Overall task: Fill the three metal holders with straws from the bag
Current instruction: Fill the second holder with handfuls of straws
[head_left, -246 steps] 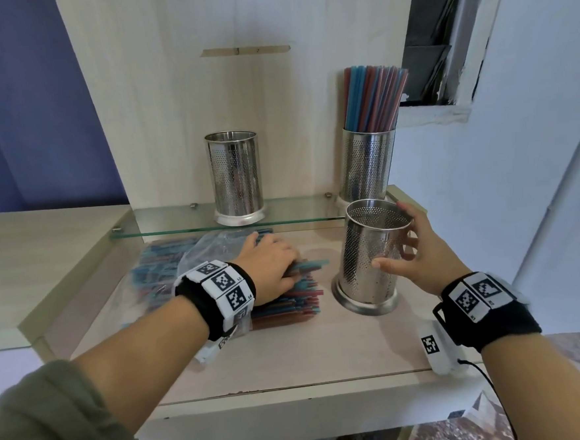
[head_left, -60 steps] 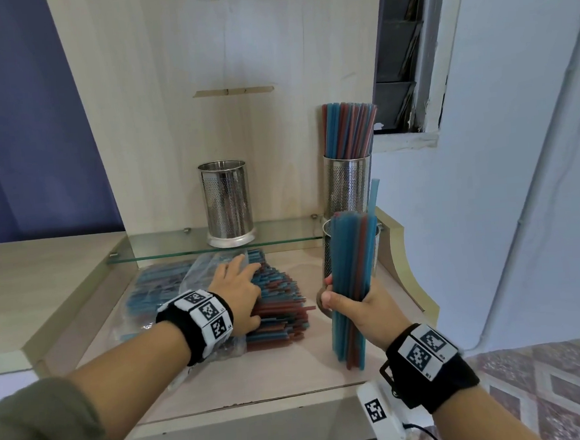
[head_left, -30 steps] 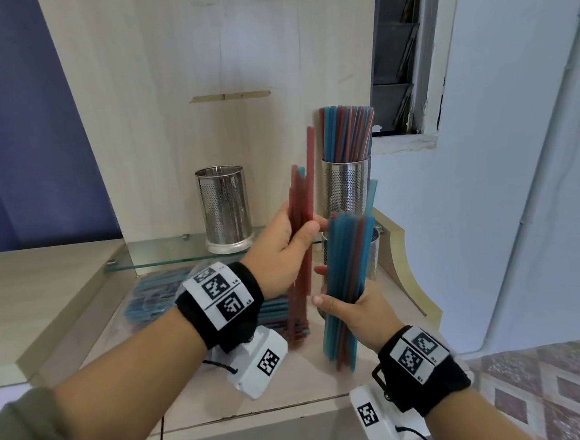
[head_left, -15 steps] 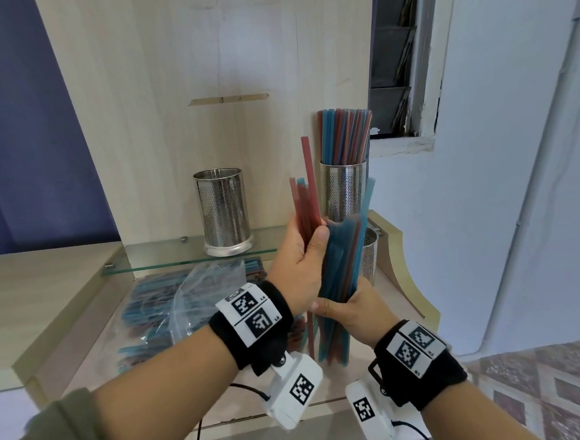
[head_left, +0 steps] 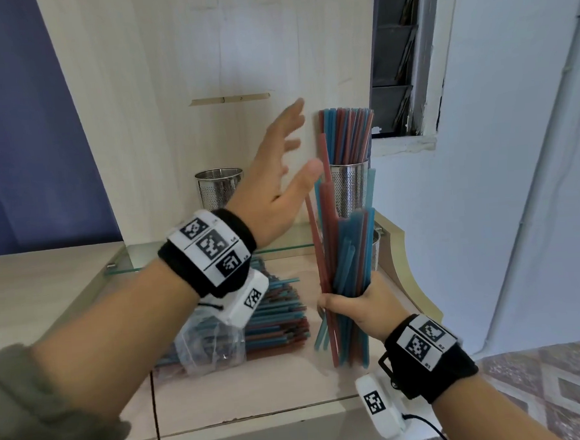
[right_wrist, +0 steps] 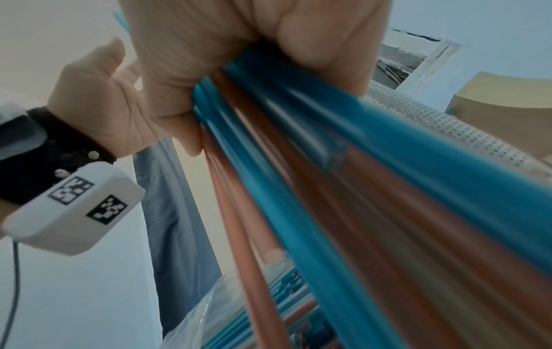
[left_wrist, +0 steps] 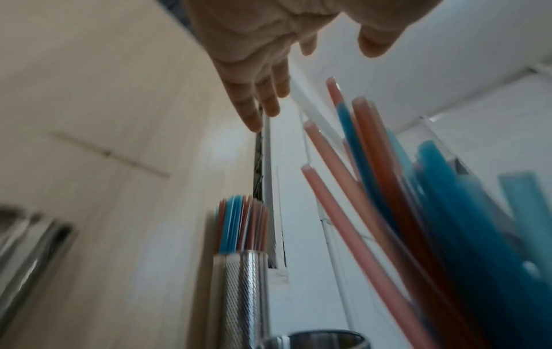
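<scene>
Right hand [head_left: 363, 305] of mine grips the straw bundle [head_left: 345, 267] upright in front of the filled holder [head_left: 350, 188]. Left hand [head_left: 279, 182] hangs open-fingered beside that holder, holding nothing.

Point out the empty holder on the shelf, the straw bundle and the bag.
empty holder [head_left: 218, 190], head view, perforated wall.
straw bundle [head_left: 348, 260], head view, blue straws above the fist.
bag [head_left: 210, 345], head view, clear plastic.

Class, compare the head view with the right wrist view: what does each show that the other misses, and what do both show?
Only the head view shows the empty holder on the glass shelf and the full holder. Only the right wrist view shows the right hand's fingers curled round the straws from beneath. Both show the right hand gripping the straw bundle, the open left hand and the bag.
</scene>
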`<state>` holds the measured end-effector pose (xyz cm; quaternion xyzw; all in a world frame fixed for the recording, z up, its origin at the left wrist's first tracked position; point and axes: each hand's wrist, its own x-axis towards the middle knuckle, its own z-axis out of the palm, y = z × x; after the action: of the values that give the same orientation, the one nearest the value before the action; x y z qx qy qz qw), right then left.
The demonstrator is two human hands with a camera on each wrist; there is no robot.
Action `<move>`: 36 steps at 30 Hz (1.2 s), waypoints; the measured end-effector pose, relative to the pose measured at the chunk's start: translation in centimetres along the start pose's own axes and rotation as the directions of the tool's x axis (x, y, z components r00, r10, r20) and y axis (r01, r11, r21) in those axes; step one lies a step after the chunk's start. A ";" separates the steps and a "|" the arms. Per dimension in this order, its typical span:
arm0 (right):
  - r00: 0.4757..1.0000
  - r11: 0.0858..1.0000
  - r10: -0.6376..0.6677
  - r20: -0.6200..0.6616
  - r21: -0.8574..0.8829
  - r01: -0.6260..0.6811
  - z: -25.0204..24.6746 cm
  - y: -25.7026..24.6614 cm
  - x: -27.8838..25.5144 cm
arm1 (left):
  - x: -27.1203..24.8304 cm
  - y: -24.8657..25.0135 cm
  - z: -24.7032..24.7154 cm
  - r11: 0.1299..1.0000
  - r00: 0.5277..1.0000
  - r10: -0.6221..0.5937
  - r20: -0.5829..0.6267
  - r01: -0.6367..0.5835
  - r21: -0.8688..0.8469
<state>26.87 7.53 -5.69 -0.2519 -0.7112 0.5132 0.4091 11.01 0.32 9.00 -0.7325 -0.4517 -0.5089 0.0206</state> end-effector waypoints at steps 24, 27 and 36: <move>0.997 0.988 -0.051 -0.061 -0.146 0.042 0.7 -0.9 -1.2 | -3.0 -0.7 5.3 0.947 0.974 -0.163 0.156 0.199 -0.254; 0.999 0.989 -0.038 -0.018 -0.143 0.035 0.8 -1.4 -1.4 | -2.8 -0.6 5.8 0.969 0.989 -0.126 0.075 0.138 -0.203; 0.971 0.967 -0.047 -0.235 -0.254 -0.014 1.1 -1.9 -1.7 | -1.8 -1.5 6.6 0.971 0.983 0.177 -0.037 -0.169 0.171</move>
<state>27.01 5.01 -4.59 -0.3561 -0.7188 0.3804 0.4603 14.64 3.28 3.76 -0.7514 -0.4264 -0.4844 0.1378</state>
